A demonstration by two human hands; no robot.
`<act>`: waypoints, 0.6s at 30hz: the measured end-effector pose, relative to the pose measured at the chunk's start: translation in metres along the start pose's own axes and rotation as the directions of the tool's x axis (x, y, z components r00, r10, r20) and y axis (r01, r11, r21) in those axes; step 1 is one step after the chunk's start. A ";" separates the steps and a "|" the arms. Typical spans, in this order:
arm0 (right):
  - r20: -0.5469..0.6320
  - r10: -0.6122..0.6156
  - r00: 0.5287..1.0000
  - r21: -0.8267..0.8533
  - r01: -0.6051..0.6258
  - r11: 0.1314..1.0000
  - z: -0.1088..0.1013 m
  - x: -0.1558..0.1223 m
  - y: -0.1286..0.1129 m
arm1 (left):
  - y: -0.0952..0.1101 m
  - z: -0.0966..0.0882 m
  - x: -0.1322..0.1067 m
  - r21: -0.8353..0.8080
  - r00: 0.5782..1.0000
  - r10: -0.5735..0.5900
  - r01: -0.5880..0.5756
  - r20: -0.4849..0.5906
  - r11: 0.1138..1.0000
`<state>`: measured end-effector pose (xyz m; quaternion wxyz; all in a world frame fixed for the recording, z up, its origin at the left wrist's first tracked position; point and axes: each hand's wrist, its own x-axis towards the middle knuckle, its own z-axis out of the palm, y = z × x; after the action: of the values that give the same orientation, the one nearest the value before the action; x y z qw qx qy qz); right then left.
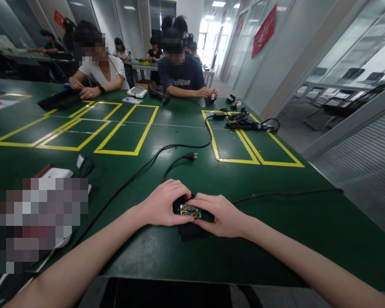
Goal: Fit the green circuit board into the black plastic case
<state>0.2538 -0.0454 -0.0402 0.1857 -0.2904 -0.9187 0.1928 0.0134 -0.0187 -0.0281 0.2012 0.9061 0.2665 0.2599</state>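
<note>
Watching through the head view, I have both hands low over the near middle of the table (141, 252), meeting around a small board (191, 211). The left hand (167, 201) curls in from one side, its thumb along the near edge; the right hand (223, 214) closes in from the other, thumb near and fingers reaching over the far edge. I read both as gripping the board between thumb and fingers, though knuckles hide part of the contact. A dark piece (191, 232) shows beneath; I cannot tell whether it is joined to the board.

Beyond my fingers lies a plug (191, 156), its cord running back behind the left hand, and a long cable (154, 157) passes well to the left. Across the table a co-worker (181, 72) handles something small.

I judge the step in hand to be fitting or adjusting the board. The next move seems to call for steady pressure from both thumbs, with the board level and its parts uncrushed.
</note>
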 end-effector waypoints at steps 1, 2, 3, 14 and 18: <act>-0.011 0.004 1.000 -0.002 -0.004 1.000 0.001 0.001 0.000 | 0.000 0.000 0.000 0.011 0.999 -0.024 0.024 0.035 1.000; -0.042 0.021 0.999 -0.006 -0.022 1.000 0.002 0.001 0.000 | 0.000 -0.001 0.000 0.022 0.997 -0.049 0.048 0.061 0.999; -0.089 0.047 0.995 -0.011 -0.048 0.999 0.004 0.001 0.001 | 0.000 -0.001 0.000 0.029 0.994 -0.073 0.071 0.080 0.997; -0.304 0.097 0.948 0.042 -0.088 0.995 0.008 0.002 0.002 | -0.002 0.003 -0.002 0.052 0.984 -0.163 0.160 0.067 0.986; -0.300 0.192 0.935 0.046 -0.187 0.981 0.008 0.002 0.002 | -0.005 0.007 -0.003 0.111 0.987 -0.158 0.155 0.023 0.982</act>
<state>0.2493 -0.0450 -0.0474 0.3072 -0.4020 -0.8455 0.1707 0.0127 -0.0181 -0.0372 0.1757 0.8959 0.3475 0.2139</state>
